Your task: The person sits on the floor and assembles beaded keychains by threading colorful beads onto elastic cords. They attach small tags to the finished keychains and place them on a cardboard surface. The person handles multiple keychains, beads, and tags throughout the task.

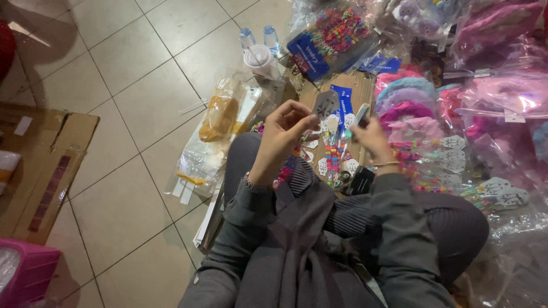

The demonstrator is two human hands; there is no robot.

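I sit on a tiled floor with my knees raised. My left hand (pixel 287 130) is lifted in front of me with its fingers pinched on a small white card of colourful hair clips (pixel 326 105). My right hand (pixel 368 133) is close beside it, gripping a small light-coloured flat object (pixel 361 114) whose kind I cannot tell. Below and between the hands lie more small white cards (pixel 333 165) carrying bright beads and clips, on a piece of cardboard (pixel 358 90).
Pink and purple fluffy items in clear bags (pixel 502 97) fill the right side. A packet of colourful clips (pixel 337 34), a lidded cup (pixel 260 59) and two bottles (pixel 258 39) lie ahead. Plastic bags (pixel 220 131) lie left of my knee; cardboard box (pixel 43 165) and pink bin (pixel 25 276) at left.
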